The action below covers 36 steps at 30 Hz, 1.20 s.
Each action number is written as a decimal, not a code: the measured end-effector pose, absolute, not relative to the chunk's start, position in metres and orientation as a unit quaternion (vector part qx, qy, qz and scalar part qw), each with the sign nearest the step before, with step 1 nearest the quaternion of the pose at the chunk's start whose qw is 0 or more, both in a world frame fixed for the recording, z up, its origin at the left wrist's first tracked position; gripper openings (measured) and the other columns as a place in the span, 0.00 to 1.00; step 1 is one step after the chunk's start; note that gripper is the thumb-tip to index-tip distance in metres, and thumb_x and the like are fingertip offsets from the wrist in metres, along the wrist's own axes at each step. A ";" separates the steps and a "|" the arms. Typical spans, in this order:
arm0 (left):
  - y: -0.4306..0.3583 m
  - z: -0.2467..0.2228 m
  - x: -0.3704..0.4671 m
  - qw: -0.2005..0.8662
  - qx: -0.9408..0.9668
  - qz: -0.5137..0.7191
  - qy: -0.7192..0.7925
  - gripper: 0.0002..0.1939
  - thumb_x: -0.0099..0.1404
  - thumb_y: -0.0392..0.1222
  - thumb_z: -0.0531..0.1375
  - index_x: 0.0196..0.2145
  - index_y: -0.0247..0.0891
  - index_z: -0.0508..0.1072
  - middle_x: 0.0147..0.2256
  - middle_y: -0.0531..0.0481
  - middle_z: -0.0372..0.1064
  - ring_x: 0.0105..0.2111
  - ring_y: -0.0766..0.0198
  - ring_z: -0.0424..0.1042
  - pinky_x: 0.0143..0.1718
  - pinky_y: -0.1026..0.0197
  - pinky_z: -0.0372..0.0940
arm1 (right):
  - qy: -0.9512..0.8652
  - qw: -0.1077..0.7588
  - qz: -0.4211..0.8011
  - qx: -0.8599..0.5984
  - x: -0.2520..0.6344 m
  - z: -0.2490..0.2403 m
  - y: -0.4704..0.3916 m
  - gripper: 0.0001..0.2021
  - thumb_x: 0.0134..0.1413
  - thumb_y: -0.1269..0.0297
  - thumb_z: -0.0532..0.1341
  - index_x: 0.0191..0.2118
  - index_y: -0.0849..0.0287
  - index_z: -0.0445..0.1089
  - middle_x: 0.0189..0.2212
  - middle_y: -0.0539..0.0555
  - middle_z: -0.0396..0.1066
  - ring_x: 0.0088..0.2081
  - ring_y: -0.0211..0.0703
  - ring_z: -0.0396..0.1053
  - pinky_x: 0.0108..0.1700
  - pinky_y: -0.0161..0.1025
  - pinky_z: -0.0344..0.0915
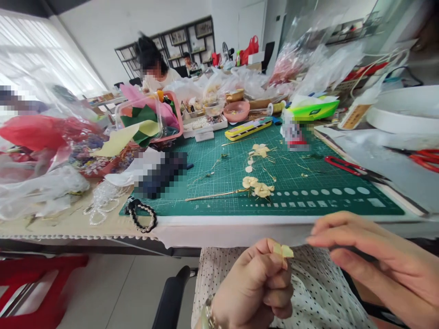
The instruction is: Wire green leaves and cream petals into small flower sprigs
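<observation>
My left hand (257, 283) is closed above my lap, with a small pale yellow fabric flower (284, 251) pinched between thumb and forefinger. To its right is my right hand (373, 260), its fingers stretched out and the thumb apart from them. No object shows in it, and its fingertips do not touch the flower. Beyond both hands, a hairpin (219, 195) with cream flowers (259, 186) at one end lies on the green cutting mat (212, 171). Another cream flower spray (259, 151) with thin wires and a loose pale petal (248, 169) lie farther back.
Red-handled scissors (346, 167) lie at the mat's right side. A yellow case (248, 129), a pink bowl (236, 111) and a bead tray (206, 124) stand behind. Plastic bags (44, 192) crowd the left. A glue bottle (358, 112) leans right. Another person (157, 75) sits across.
</observation>
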State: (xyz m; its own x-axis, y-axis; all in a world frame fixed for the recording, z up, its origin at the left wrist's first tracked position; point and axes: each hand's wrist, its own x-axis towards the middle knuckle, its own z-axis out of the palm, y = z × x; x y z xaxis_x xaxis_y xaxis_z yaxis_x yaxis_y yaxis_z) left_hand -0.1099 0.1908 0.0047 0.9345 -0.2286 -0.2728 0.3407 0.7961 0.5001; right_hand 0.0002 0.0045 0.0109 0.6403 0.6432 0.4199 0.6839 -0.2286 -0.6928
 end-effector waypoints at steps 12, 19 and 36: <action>0.186 0.006 -0.109 0.926 0.285 -0.239 0.069 0.21 0.61 0.48 0.69 0.28 0.42 0.58 0.16 0.68 0.46 0.13 0.77 0.38 0.15 0.72 0.45 | -0.472 0.451 0.300 -0.696 0.014 0.039 0.039 0.23 0.71 0.41 0.53 0.33 0.54 0.68 0.34 0.47 0.65 0.36 0.39 0.65 0.38 0.37 0.61; 0.185 0.001 -0.110 0.928 0.274 -0.246 0.058 0.22 0.60 0.48 0.70 0.27 0.41 0.59 0.16 0.67 0.46 0.12 0.77 0.38 0.16 0.70 0.45 | -0.477 0.441 0.307 -0.695 0.014 0.038 0.039 0.23 0.72 0.43 0.54 0.32 0.54 0.68 0.34 0.47 0.65 0.35 0.39 0.65 0.37 0.37 0.61; 0.181 -0.003 -0.107 0.930 0.267 -0.248 0.041 0.22 0.59 0.51 0.72 0.26 0.40 0.62 0.14 0.67 0.46 0.12 0.78 0.39 0.15 0.68 0.41 | -0.503 0.449 0.321 -0.665 0.014 0.040 0.038 0.22 0.72 0.43 0.55 0.34 0.54 0.70 0.35 0.47 0.65 0.36 0.36 0.65 0.38 0.34 0.61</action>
State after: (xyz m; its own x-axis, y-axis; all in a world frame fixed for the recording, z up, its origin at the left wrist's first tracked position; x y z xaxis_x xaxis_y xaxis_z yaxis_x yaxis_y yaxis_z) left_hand -0.1075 0.1808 -0.0035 0.8737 -0.4390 -0.2093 0.4832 0.7345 0.4764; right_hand 0.0140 0.0382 0.0402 0.2878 0.9574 0.0243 0.3814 -0.0913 -0.9199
